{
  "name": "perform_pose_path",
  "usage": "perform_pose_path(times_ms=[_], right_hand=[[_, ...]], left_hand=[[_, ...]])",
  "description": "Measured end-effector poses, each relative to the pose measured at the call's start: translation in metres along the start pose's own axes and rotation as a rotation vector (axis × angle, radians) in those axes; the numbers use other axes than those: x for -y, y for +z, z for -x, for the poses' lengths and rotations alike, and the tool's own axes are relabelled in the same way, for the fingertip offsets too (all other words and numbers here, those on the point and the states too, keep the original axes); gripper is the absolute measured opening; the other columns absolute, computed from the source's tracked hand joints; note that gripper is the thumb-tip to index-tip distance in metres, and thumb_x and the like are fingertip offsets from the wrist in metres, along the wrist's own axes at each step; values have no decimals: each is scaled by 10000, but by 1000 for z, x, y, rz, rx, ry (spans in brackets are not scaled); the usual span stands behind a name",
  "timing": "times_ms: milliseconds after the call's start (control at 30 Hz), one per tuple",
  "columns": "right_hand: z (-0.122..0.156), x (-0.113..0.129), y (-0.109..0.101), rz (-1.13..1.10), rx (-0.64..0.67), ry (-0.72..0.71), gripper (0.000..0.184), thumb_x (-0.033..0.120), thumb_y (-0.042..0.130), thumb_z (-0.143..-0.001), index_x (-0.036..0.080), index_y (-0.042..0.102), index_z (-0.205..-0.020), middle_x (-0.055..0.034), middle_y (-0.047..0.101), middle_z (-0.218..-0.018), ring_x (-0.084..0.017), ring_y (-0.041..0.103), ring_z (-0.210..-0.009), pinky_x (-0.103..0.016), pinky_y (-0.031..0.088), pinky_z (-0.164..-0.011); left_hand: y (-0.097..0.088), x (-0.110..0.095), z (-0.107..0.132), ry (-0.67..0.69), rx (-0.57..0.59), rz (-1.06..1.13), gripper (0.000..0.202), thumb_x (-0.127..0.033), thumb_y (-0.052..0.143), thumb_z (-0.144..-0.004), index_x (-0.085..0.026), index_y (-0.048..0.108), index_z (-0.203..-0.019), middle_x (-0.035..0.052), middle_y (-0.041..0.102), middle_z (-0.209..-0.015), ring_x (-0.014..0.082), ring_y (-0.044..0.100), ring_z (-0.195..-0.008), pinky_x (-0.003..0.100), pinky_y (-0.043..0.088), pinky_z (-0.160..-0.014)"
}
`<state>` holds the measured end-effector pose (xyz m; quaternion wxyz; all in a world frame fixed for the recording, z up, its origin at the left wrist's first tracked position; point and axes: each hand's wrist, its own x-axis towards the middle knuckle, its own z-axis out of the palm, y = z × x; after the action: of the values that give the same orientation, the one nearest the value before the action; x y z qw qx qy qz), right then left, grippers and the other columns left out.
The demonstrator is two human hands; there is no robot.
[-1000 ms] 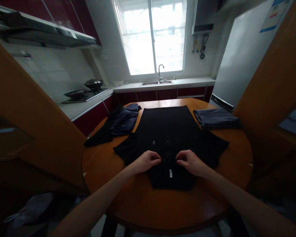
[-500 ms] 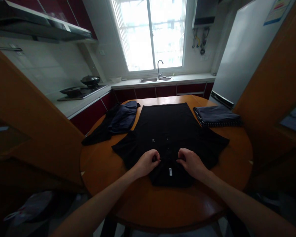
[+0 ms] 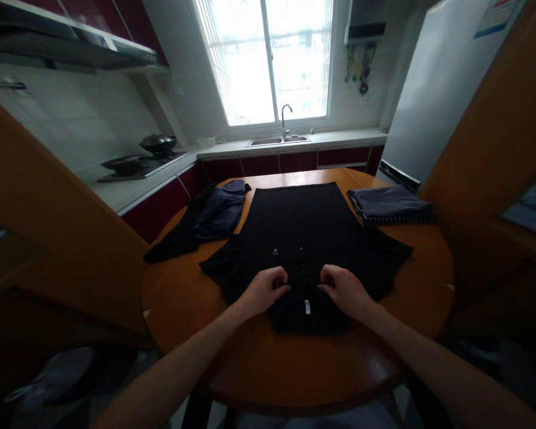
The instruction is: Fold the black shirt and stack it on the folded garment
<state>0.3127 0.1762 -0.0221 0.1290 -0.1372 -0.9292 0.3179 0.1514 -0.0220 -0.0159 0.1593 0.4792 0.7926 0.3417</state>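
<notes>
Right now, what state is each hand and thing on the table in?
Black short-sleeved fabric shirt: spread flat, unfolded
Small white rectangular label: exposed on the shirt
Left hand: pinching shirt fabric
Right hand: pinching shirt fabric
Dark blue and black cloth pile: loosely laid
Grey cloth stack with dotted edging: folded

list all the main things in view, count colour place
shirt: 1, black, table centre
dark clothes: count unclear, blue-black, table left
folded clothes: count unclear, greyish, table right
table: 1, orange, below shirt
pans: 2, dark, stove
stove: 1, black, left
hood: 1, dark, upper left
counter: 1, white, along walls
sink: 1, silver, below window
window: 1, white, back
fridge: 1, grey, right
cabinets: several, red, along walls
left hand, right hand: 1 each, bare, on shirt
</notes>
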Motion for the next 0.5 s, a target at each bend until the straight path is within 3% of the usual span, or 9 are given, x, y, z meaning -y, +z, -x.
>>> perform_pose_path(times_ms=[167,367,500], right_hand=[[3,4,-2,106,-41,-134,188,100,680,-844,205,557,-748,1,579,-864,-148,552,-768,-255,403,-663],[11,18,-10,383,-27,-391,225,74,565,-914,189,595,-724,-44,603,-911,-178,535,-859,-284,427,-723],[12,18,-7,462,1,-368,268,103,509,-947,187,643,-731,-67,621,-892,-199,548,-848,-317,456,-737]], left_hand=[[3,-3,1,37,-73,-51,161,-315,609,-914,-190,618,-813,-11,586,-763,142,534,-673,250,408,-611],[6,-12,8,182,-112,-248,117,-176,598,-915,-211,628,-807,7,585,-910,141,581,-774,237,446,-677],[11,-14,8,202,-126,-319,116,-130,580,-918,-228,642,-927,10,627,-944,175,603,-892,273,475,-793]])
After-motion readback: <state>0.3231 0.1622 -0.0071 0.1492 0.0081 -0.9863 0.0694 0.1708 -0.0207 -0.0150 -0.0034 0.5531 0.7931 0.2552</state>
